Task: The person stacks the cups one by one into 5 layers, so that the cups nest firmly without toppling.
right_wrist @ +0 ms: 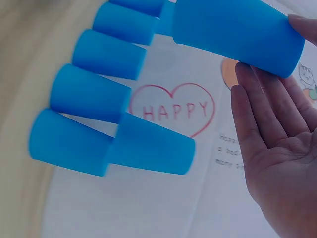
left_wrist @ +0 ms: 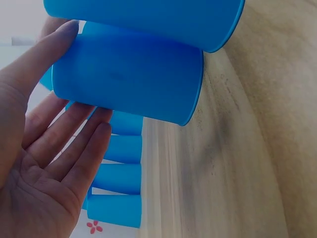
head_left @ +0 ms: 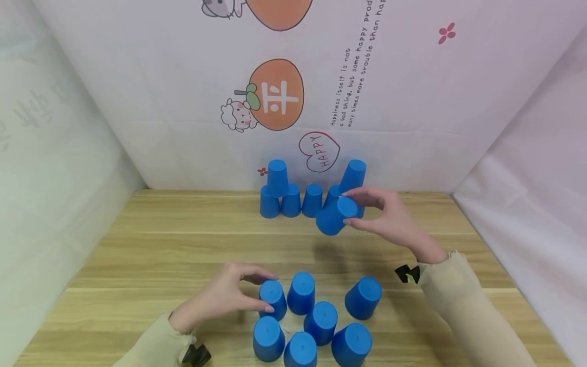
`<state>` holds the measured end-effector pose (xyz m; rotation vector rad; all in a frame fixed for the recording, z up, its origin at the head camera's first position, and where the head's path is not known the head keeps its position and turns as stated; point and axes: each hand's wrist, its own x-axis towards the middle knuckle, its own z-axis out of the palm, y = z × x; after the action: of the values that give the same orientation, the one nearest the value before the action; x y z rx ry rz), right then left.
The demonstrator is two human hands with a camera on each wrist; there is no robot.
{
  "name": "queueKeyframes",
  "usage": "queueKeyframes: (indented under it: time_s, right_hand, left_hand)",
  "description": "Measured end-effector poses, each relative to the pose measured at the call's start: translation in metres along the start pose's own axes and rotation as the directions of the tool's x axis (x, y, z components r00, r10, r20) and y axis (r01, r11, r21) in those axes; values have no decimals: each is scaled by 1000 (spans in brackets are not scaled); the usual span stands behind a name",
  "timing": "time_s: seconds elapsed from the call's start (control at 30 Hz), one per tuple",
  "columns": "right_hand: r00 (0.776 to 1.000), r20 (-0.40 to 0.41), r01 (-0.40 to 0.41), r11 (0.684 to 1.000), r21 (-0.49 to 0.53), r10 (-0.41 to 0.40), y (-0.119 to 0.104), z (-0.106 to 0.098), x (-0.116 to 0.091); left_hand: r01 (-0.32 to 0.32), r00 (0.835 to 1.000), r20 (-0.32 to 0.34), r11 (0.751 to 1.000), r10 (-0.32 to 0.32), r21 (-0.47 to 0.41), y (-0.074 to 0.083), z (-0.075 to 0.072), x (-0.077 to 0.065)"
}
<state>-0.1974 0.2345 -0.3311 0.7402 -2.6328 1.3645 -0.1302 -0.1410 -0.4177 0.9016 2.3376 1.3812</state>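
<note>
My right hand (head_left: 390, 216) holds a blue plastic cup (head_left: 331, 220) by its base end, thumb on one side and fingers on the other. This cup is tilted in the air and overlaps the right part of the far row in the head view. At the front, my left hand (head_left: 222, 294) grips another upside-down blue cup (head_left: 272, 296) between thumb and fingers. In the left wrist view that cup (left_wrist: 126, 77) has the thumb on one side and fingertips on the other. Several more upside-down cups (head_left: 321, 322) stand close by on the table.
Against the white printed backdrop (head_left: 390, 102) stands a row of upside-down blue cups (head_left: 312, 200). One upper cup (head_left: 277, 177) rests over the row's left pair, another (head_left: 353, 174) over its right end. White cloth walls (head_left: 541, 178) flank the wooden table (head_left: 183, 229).
</note>
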Motion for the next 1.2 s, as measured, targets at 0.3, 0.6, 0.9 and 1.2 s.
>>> queueKeyframes:
  time_s: [0.3, 0.6, 0.9, 1.2]
  right_hand:
    - [998, -55, -10, 998, -54, 7, -15, -20, 36]
    - [985, -160, -77, 995, -60, 66, -12, -35, 76]
    - [981, -156, -130, 986, -105, 112, 14, -27, 105]
    - [982, -87, -181, 960, -215, 165, 31, -15, 115]
  left_hand:
    - [43, 998, 35, 999, -43, -4, 5, -3, 2]
    - [46, 998, 52, 999, -45, -23, 4, -4, 5]
    - [69, 996, 64, 998, -68, -13, 3, -4, 5]
    - [65, 995, 81, 998, -63, -25, 3, -5, 7]
